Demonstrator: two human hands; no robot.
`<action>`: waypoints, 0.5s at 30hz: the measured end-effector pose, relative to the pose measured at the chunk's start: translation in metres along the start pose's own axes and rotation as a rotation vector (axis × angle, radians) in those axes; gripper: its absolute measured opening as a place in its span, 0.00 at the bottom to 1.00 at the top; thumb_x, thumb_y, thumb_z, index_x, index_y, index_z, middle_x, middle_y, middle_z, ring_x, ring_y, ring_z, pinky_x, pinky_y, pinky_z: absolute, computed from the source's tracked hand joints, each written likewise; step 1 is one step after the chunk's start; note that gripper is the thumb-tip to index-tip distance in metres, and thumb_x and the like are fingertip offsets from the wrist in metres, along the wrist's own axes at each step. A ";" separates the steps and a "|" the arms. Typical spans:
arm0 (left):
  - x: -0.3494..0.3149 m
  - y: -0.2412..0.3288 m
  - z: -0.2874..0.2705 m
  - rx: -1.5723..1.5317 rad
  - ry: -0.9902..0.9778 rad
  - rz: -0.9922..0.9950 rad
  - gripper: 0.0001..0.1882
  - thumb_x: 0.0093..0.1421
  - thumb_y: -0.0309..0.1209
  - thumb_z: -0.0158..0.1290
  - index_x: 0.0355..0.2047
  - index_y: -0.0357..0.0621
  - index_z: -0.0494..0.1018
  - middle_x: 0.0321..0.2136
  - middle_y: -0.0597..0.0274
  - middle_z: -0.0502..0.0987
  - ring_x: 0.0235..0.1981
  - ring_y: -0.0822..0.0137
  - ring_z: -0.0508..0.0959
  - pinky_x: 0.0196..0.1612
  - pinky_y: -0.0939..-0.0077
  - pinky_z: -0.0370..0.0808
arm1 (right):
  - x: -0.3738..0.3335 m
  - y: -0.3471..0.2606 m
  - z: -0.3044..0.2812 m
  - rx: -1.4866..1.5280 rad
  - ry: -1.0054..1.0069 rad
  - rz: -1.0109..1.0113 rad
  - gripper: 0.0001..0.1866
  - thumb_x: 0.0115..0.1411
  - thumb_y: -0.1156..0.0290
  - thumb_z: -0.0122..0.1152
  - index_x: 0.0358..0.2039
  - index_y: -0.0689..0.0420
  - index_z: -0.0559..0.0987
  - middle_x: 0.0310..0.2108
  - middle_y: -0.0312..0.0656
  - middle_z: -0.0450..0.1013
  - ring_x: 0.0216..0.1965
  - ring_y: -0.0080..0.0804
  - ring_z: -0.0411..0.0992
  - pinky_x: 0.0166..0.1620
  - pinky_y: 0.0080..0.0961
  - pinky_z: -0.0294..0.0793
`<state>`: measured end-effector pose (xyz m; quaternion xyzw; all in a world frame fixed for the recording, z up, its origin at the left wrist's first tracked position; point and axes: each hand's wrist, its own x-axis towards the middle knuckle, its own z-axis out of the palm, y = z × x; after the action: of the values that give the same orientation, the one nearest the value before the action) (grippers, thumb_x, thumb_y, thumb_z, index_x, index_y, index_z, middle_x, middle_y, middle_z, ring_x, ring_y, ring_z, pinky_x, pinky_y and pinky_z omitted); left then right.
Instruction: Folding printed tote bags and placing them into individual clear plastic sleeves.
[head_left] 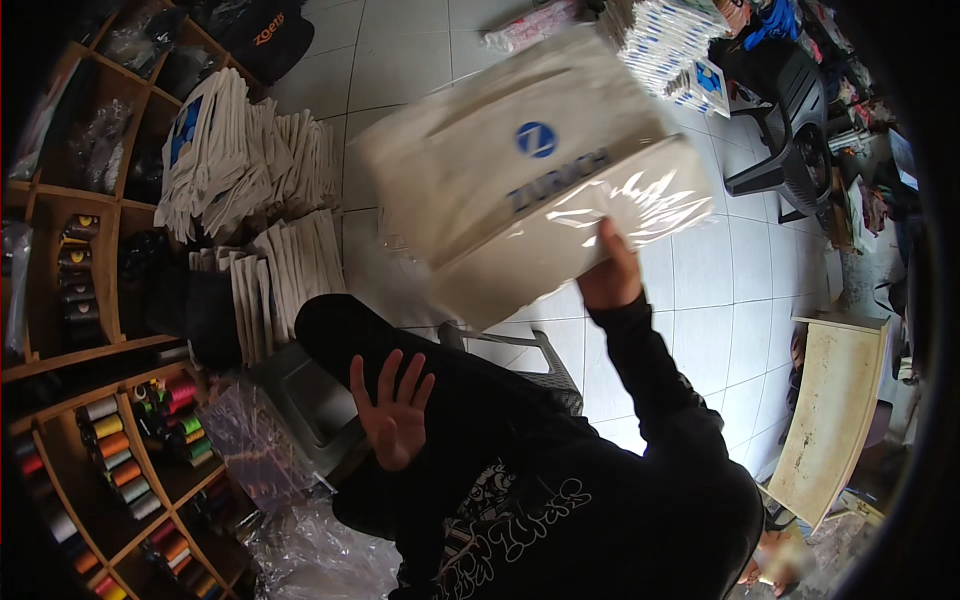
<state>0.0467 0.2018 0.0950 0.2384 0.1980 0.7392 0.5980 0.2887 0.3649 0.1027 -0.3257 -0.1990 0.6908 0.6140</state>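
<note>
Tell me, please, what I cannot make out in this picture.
Head view, right hand: most fingers, hidden behind the bag.
Head view, bag: its inside, hidden by its cloth; left edge, blurred.
Head view, shelf: far-left part, cut off by the picture's edge.

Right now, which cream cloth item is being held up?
The cream cloth item partly under shiny clear plastic, in the right hand; those at left sit in stacks.
</note>
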 end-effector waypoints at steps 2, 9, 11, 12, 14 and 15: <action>-0.011 -0.002 -0.013 -0.036 0.079 -0.068 0.41 0.58 0.31 0.46 0.59 0.46 0.28 0.56 0.38 0.48 0.57 0.46 0.56 0.56 0.52 0.57 | 0.011 -0.033 -0.026 -0.026 0.115 -0.107 0.19 0.57 0.63 0.50 0.46 0.60 0.66 0.44 0.43 0.67 0.48 0.36 0.65 0.52 0.35 0.62; 0.034 -0.052 0.002 0.356 -0.044 -0.520 0.40 0.54 0.34 0.52 0.58 0.44 0.38 0.54 0.44 0.56 0.55 0.53 0.60 0.56 0.60 0.55 | -0.008 -0.007 -0.082 0.233 0.284 -0.008 0.12 0.53 0.66 0.56 0.38 0.52 0.73 0.43 0.33 0.68 0.49 0.31 0.60 0.52 0.37 0.62; 0.056 -0.092 0.019 0.447 -0.073 -0.651 0.41 0.52 0.35 0.55 0.58 0.43 0.40 0.54 0.46 0.57 0.54 0.57 0.62 0.55 0.63 0.58 | -0.033 0.022 -0.056 0.415 0.456 0.084 0.11 0.49 0.70 0.61 0.35 0.51 0.74 0.38 0.28 0.69 0.46 0.28 0.63 0.55 0.41 0.59; 0.064 -0.116 0.023 0.474 -0.068 -0.689 0.42 0.50 0.36 0.57 0.57 0.42 0.41 0.54 0.46 0.56 0.53 0.58 0.63 0.53 0.65 0.60 | -0.046 0.034 -0.053 0.434 0.463 0.130 0.09 0.51 0.68 0.59 0.35 0.51 0.74 0.37 0.28 0.70 0.45 0.27 0.64 0.55 0.42 0.59; 0.077 -0.163 0.026 0.464 0.061 -0.642 0.33 0.49 0.35 0.57 0.52 0.37 0.55 0.47 0.49 0.66 0.45 0.62 0.71 0.45 0.71 0.68 | -0.069 0.049 -0.050 0.401 0.436 0.275 0.17 0.54 0.62 0.55 0.45 0.48 0.69 0.44 0.31 0.67 0.49 0.29 0.62 0.54 0.38 0.58; 0.075 -0.176 0.031 0.463 0.052 -0.651 0.33 0.49 0.35 0.57 0.52 0.37 0.55 0.47 0.49 0.66 0.45 0.62 0.71 0.45 0.71 0.68 | -0.078 0.056 -0.058 0.402 0.429 0.301 0.21 0.54 0.61 0.55 0.48 0.48 0.65 0.48 0.34 0.65 0.51 0.30 0.60 0.54 0.39 0.58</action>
<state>0.1907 0.3112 0.0271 0.2730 0.4396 0.4526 0.7263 0.2917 0.2716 0.0396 -0.3618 0.1257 0.7148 0.5851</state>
